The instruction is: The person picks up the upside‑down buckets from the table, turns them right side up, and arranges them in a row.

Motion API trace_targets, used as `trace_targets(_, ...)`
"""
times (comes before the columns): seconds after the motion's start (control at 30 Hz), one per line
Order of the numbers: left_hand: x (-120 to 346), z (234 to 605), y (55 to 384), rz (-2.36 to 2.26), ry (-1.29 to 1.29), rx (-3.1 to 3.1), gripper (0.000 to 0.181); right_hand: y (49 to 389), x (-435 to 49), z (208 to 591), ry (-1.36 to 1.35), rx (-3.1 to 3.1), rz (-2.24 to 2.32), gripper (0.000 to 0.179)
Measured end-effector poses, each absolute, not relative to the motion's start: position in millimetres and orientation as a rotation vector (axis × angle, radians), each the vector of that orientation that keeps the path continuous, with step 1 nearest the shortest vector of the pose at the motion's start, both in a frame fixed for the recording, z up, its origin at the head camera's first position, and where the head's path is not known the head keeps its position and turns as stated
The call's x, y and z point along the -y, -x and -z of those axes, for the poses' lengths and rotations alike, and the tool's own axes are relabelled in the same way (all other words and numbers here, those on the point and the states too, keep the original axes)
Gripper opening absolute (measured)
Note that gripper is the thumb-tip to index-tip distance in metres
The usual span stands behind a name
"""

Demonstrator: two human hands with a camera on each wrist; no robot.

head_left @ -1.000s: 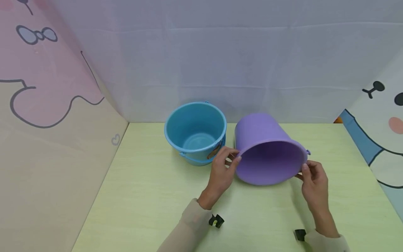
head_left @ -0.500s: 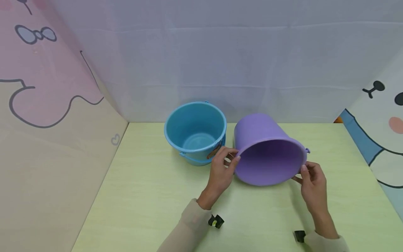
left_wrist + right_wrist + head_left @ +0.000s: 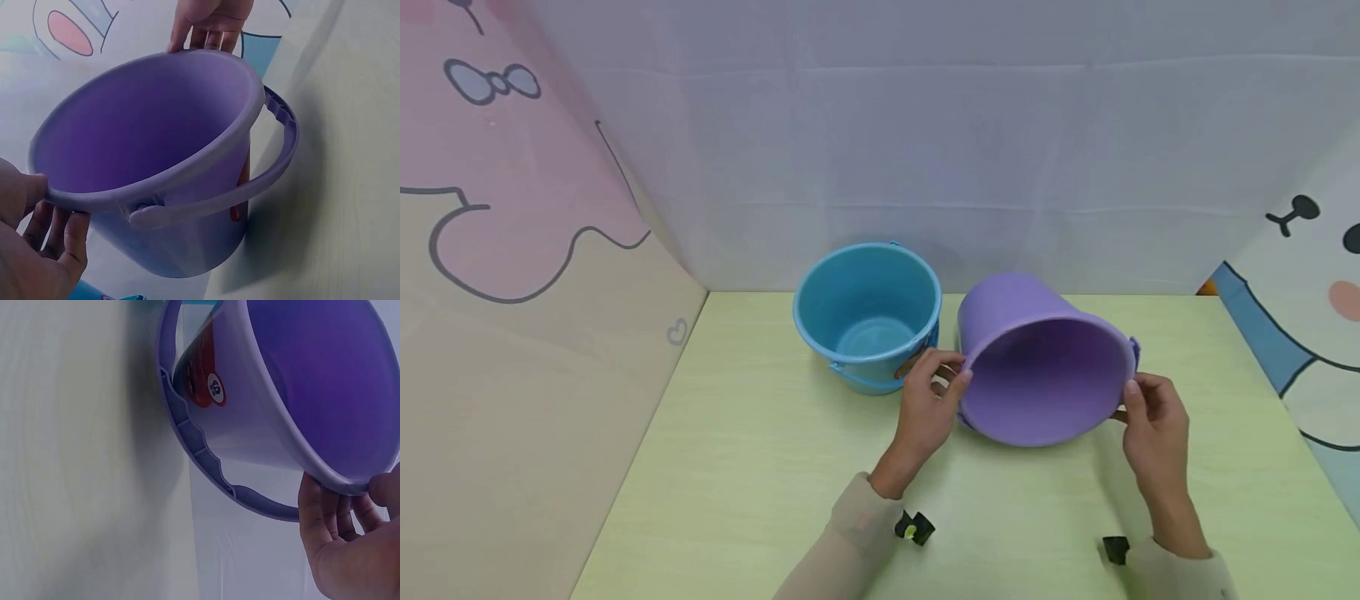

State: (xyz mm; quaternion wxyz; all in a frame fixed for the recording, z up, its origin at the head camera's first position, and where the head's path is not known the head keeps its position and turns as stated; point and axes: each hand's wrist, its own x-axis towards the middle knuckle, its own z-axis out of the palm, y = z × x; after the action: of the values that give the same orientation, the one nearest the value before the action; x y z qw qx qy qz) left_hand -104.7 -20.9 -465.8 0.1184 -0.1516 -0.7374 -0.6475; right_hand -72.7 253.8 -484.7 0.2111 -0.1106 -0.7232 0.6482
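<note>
A purple bucket (image 3: 1037, 392) is tilted on its side, its mouth facing me and its base toward the back wall. My left hand (image 3: 928, 408) pinches the left of its rim between thumb and fingers. On the opposite side my right hand (image 3: 1157, 433) grips the rim the same way, thumb inside and fingers behind. The bucket's handle (image 3: 203, 453) hangs below the rim, close over the tabletop, and a red label (image 3: 203, 369) shows on the wall in the right wrist view. Just left of it a light blue bucket (image 3: 868, 325) stands upright, with my left fingers near its side.
The pale yellow-green tabletop (image 3: 737, 467) meets a whitish cloth wall (image 3: 925, 142) at the back. Printed cartoon panels stand at the left (image 3: 512, 375) and right (image 3: 1311, 342). A small black piece (image 3: 914, 527) sits beside the left cuff, another (image 3: 1116, 549) by the right cuff.
The purple bucket's mouth has turned and tipped slightly, its right rim moving a little up and right with my right hand. The left hand and blue bucket stay nearly still.
</note>
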Motion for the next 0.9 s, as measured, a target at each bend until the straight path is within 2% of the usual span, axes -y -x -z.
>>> trace_targets(0.23, 20.4, 463.8, 104.4, 1.948, 0.428, 2.142, 0.015, 67.6, -253.5, 486.0, 0.384, 1.998, -1.893, 0.013)
trace_targets(0.63, 20.3, 462.2, 106.1, 2.025, 0.394, 2.108, 0.017, 67.5, -251.7, 483.3, 0.227, 1.967, -1.838, 0.015)
trace_targets(0.9, 20.4, 460.8, 106.2, 2.15, 0.355, 2.041, 0.019, 67.6, -251.4, 473.3, 0.27, 2.013, -1.822, 0.016)
